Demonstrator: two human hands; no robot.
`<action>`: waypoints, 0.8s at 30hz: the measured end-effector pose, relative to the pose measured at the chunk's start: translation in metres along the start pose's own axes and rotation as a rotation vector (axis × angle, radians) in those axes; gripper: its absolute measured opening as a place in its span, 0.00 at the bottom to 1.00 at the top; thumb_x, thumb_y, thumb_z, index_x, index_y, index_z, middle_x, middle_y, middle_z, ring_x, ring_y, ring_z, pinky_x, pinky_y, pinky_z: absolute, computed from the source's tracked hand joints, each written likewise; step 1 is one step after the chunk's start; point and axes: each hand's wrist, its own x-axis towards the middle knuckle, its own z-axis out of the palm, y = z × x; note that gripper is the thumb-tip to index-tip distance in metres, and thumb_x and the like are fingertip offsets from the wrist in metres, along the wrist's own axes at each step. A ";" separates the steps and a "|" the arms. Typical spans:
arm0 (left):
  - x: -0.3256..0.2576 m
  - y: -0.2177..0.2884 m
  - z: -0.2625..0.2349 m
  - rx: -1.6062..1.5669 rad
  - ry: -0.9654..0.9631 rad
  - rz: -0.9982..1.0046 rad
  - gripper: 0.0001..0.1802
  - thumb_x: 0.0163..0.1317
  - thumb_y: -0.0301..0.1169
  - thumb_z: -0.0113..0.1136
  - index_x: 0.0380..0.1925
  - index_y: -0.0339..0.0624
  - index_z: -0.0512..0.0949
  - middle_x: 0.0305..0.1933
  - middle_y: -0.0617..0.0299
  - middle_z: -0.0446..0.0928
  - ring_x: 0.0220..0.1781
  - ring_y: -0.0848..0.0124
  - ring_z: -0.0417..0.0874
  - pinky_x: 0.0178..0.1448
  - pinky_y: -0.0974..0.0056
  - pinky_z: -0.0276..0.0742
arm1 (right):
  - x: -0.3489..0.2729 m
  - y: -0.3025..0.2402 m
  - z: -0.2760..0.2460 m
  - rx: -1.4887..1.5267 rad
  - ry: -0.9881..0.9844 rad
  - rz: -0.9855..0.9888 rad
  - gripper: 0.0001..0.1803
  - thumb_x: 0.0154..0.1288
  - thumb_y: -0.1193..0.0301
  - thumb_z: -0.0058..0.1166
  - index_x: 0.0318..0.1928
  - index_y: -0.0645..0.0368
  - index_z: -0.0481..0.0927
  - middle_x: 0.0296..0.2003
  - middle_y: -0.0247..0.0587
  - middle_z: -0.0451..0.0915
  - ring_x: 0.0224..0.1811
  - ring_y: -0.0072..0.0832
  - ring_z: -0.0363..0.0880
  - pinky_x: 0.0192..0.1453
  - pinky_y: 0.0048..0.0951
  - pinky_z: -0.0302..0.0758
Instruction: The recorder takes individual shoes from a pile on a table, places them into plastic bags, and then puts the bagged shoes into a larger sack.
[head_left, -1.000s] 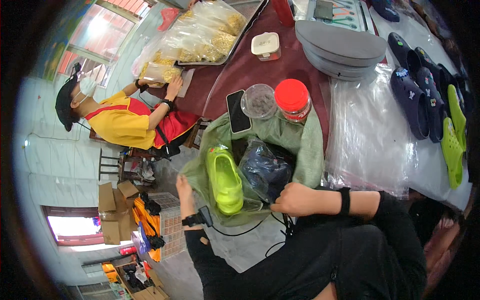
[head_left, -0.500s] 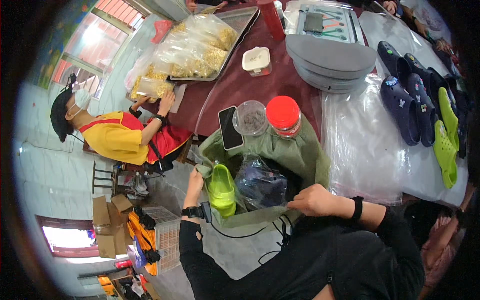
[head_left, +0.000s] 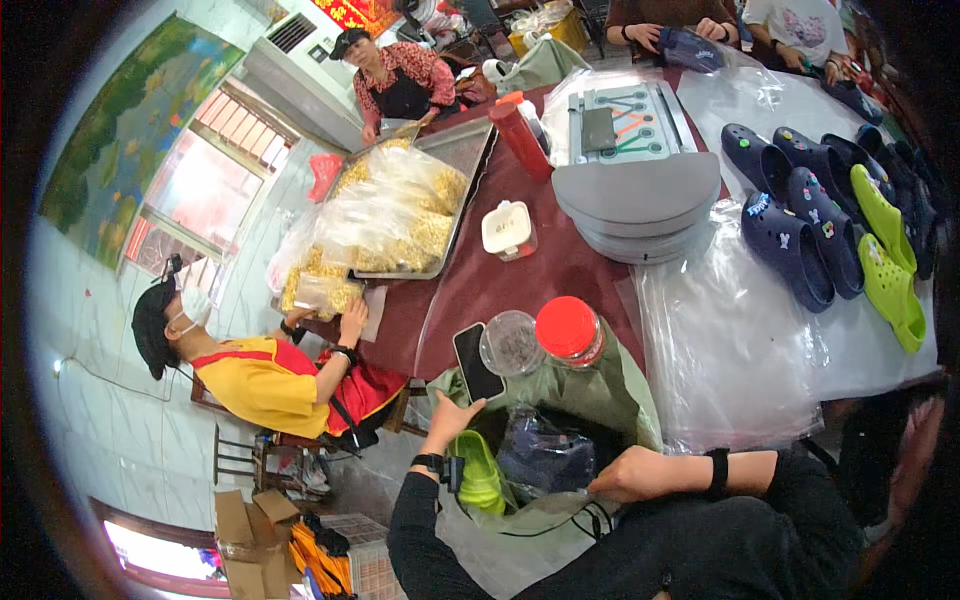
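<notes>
Left hand (head_left: 452,418) is spread open, reaching up against the rim of a green cloth sack (head_left: 600,395) at the worktop's near edge; a lime-green clog (head_left: 478,473) lies in the sack's mouth just below that wrist. Right hand (head_left: 622,475) pinches the clear plastic bag (head_left: 545,455) with dark contents beside the clog. This looks like packing in progress; seating the clog calls for keeping the mouth wide. Beyond stand a phone (head_left: 478,362), red-lidded jar (head_left: 568,332), maroon worktop (head_left: 530,280), and navy clogs (head_left: 790,225).
</notes>
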 end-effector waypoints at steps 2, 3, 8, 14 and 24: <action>0.001 0.016 -0.006 0.049 -0.018 -0.063 0.70 0.43 0.63 0.67 0.64 0.15 0.41 0.58 0.28 0.68 0.60 0.46 0.73 0.60 0.58 0.70 | 0.000 0.003 0.002 0.004 -0.041 0.030 0.09 0.60 0.66 0.49 0.37 0.58 0.74 0.26 0.46 0.78 0.29 0.46 0.78 0.30 0.44 0.73; 0.004 0.011 -0.004 0.063 -0.010 -0.019 0.69 0.43 0.63 0.67 0.64 0.15 0.42 0.57 0.28 0.68 0.59 0.46 0.73 0.59 0.58 0.71 | -0.001 0.001 0.003 -0.002 -0.027 0.043 0.08 0.60 0.66 0.49 0.36 0.57 0.74 0.26 0.46 0.78 0.29 0.46 0.78 0.30 0.44 0.73; 0.005 -0.002 0.003 0.195 0.045 0.079 0.62 0.47 0.61 0.65 0.62 0.15 0.51 0.49 0.29 0.73 0.52 0.43 0.77 0.53 0.53 0.73 | 0.000 -0.001 0.003 0.021 -0.006 0.049 0.08 0.60 0.66 0.50 0.36 0.56 0.74 0.25 0.46 0.77 0.29 0.46 0.78 0.31 0.45 0.73; 0.019 -0.006 0.000 0.203 0.120 0.109 0.40 0.59 0.55 0.56 0.49 0.20 0.66 0.41 0.29 0.75 0.46 0.39 0.76 0.46 0.47 0.72 | -0.002 0.006 0.002 0.004 -0.029 0.077 0.07 0.59 0.67 0.50 0.34 0.57 0.74 0.25 0.47 0.77 0.29 0.48 0.78 0.31 0.46 0.72; 0.038 -0.015 0.008 -0.061 0.072 -0.082 0.43 0.58 0.54 0.59 0.59 0.26 0.61 0.46 0.34 0.76 0.50 0.42 0.77 0.54 0.53 0.72 | -0.009 -0.003 -0.019 -0.299 -0.086 0.131 0.13 0.55 0.63 0.58 0.32 0.58 0.73 0.29 0.39 0.74 0.34 0.38 0.75 0.37 0.40 0.73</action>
